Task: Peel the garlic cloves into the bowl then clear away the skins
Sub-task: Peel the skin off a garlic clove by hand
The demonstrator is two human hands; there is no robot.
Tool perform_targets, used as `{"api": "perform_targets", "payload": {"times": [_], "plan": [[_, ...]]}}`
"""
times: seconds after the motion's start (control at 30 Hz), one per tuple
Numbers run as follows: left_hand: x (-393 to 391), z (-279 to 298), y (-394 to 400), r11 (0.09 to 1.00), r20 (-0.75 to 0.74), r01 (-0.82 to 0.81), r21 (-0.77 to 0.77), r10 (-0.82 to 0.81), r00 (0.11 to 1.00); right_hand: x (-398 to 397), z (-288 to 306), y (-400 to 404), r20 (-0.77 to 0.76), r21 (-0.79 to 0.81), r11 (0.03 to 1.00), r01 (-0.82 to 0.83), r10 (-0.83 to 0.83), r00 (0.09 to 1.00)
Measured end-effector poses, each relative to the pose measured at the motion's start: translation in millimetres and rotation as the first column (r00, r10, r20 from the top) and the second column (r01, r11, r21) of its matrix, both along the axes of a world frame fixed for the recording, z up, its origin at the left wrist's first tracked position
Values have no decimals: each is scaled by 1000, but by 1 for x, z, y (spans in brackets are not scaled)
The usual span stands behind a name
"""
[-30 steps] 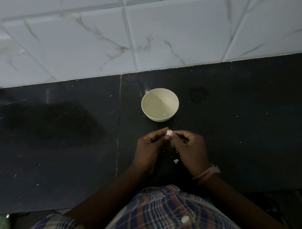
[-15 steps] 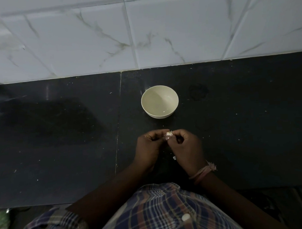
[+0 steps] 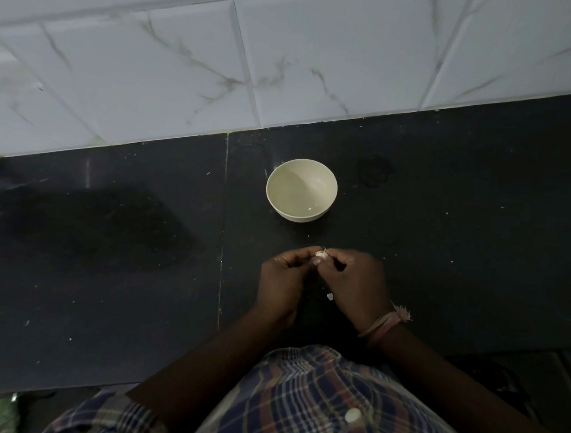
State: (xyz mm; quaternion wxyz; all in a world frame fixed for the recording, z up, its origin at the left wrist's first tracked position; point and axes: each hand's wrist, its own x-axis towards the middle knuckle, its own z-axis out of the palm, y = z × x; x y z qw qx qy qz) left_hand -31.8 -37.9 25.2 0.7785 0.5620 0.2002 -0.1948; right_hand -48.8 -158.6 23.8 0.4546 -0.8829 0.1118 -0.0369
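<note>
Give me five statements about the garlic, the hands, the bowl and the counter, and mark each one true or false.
1. Both hands pinch the garlic clove between them. True: the left hand and right hand meet on it.
2. The bowl is full of peeled cloves. False: it looks nearly empty, with only a tiny speck inside.
3. The bowl stands beyond the hands, toward the tiled wall. True.
4. The clove is being held over the bowl. False: it is held over the dark counter, short of the bowl.
5. A scrap of skin lies on the counter by the right hand. True.
</note>
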Motion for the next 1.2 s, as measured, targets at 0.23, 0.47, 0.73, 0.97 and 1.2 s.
{"api": "perform_targets", "payload": {"times": [0.23, 0.47, 0.73, 0.97, 1.2], "plan": [[0, 3, -2, 996, -99, -20, -87, 12, 995, -2, 0, 6, 28, -197, 980, -34, 40, 999], [6, 3, -1, 989, -175, 8, -151, -35, 984, 4, 4, 6, -61, -278, 957, -86, 72, 996], [8, 3, -2, 987, -189, 3, -158, -33, 981, 7, 6, 8, -145, -311, 938, -155, 115, 983], [9, 2, 3, 988, -163, 49, -147, -73, 984, 13, 4, 2, -149, -244, 956, -165, 131, 980], [16, -5, 12, 987, -227, 16, -160, -52, 972, 5, -2, -10, -145, 156, 987, -37, 60, 988]]}}
